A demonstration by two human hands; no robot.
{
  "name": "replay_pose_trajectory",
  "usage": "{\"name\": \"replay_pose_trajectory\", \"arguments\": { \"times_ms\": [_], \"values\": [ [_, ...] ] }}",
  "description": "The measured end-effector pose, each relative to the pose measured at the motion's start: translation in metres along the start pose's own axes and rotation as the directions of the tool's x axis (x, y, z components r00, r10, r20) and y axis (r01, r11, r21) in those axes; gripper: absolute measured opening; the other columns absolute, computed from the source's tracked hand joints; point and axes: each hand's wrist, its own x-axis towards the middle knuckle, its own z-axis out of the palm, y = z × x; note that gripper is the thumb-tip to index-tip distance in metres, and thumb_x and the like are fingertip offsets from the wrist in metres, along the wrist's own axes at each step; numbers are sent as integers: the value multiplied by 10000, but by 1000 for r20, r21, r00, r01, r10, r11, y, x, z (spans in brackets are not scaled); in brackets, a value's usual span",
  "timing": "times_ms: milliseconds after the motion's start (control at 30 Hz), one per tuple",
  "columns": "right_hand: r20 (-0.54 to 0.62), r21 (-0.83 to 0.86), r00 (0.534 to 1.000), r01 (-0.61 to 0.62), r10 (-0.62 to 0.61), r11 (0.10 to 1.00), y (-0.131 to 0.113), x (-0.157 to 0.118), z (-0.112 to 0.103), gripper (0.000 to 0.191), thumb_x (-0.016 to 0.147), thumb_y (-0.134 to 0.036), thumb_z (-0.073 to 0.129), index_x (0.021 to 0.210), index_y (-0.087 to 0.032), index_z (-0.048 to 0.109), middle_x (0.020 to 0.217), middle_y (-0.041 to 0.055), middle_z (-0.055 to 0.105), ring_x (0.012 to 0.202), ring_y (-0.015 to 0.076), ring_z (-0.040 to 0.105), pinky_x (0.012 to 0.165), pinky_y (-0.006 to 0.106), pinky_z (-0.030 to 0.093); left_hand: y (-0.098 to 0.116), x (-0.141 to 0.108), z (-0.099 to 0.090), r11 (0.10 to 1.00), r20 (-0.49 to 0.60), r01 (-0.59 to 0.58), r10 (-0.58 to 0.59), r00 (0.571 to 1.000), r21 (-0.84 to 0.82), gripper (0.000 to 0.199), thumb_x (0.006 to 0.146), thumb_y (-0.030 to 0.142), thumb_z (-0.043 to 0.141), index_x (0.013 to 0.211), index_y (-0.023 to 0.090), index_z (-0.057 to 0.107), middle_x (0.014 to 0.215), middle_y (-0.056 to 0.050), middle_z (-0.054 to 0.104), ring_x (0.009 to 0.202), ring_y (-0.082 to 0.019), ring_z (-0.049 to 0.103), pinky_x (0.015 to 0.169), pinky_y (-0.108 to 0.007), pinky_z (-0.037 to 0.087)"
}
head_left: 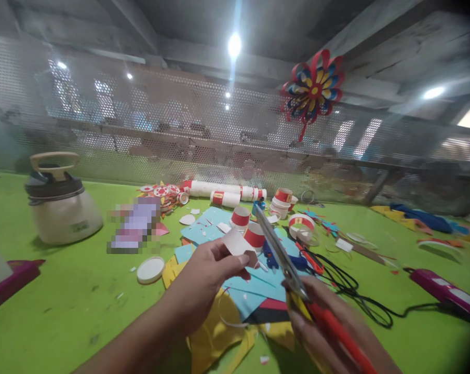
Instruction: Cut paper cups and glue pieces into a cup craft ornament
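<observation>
Between the thumb and fingers of my left hand (207,280) is a small piece of white paper (237,242) with a darker, reddish patch at its lower edge. My right hand (320,317) grips a pair of scissors (279,252) with red and yellow handles, the long metal blades pointing up and away. The blades stand to the right of the paper, apart from it. Behind the paper are red-and-white paper cups (254,236). Sheets of light blue paper (247,298) and yellow scraps (213,335) lie below my hands.
A blue glue gun (271,257) lies behind the scissors, near a coiled black cable (347,285) leading to a purple power strip (445,291). A large beige jug (63,210) stands at the left. Stacked cups (223,190) lie at the back before a perforated screen (172,130).
</observation>
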Motion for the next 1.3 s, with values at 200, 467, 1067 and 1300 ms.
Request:
{"name": "replay_pose_trajectory", "arguments": {
  "times_ms": [200,467,1067,1300],
  "values": [
    [107,307,994,2,-36,952,-22,30,-4,255,864,-311,538,1101,-219,525,838,18,647,722,150,624,658,249,525,2,1,-1,985,291,107,-142,946,132,108,717,133,587,724,137,695,688,-39,624,654,-139,523,629,-258,391],
    [207,575,978,-116,-7,810,-13,35,19,227,841,-227,573,1053,-229,492,803,-17,574,688,138,605,659,288,531,0,1,-4,964,371,159,-230,900,214,158,719,117,561,744,150,713,700,-36,649,651,-143,539,653,-265,389],
    [-293,608,953,125,75,784,-14,42,49,174,852,-230,576,1008,-235,499,784,-39,527,643,97,523,563,222,486,-19,-4,13,992,39,124,-125,991,21,118,800,254,600,786,138,579,761,-35,587,718,-132,526,653,-260,409],
    [-343,578,934,125,101,807,-13,39,59,150,869,-254,555,1000,-226,488,775,-30,507,610,107,506,526,244,471,-24,-3,17,996,-38,71,-69,997,60,168,809,301,586,743,147,570,693,-9,562,635,-118,484,599,-245,400]
  ]
}}
